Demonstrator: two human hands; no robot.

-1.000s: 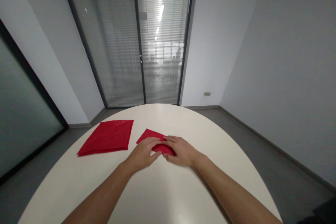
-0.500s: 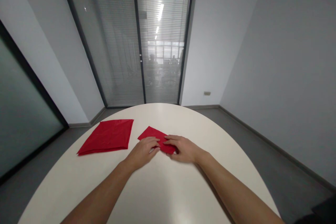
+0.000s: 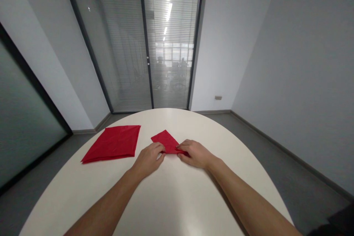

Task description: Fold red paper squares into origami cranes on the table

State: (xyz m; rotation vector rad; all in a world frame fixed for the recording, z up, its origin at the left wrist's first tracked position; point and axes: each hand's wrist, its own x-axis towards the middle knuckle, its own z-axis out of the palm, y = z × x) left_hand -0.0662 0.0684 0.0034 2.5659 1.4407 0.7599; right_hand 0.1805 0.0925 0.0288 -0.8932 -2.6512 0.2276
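A small folded red cloth (image 3: 166, 141) lies near the middle of the white round table (image 3: 171, 199). My left hand (image 3: 148, 158) rests at the cloth's near left edge, its fingers curled and pinching the fabric. At the near right corner, my right hand (image 3: 194, 152) has its fingers closed on the cloth. The near part of the cloth is hidden under both hands. A larger folded red cloth (image 3: 114, 143) lies flat to the left, a short way from my left hand.
The table's curved far edge lies just beyond the cloths. Behind it stand glass doors with blinds (image 3: 149, 44), a dark glass partition (image 3: 19, 118) on the left and a grey wall on the right.
Both hands have slid the small red cloth a little farther away and to the right. It now looks narrower, with a pointed far corner. The large cloth has not moved.
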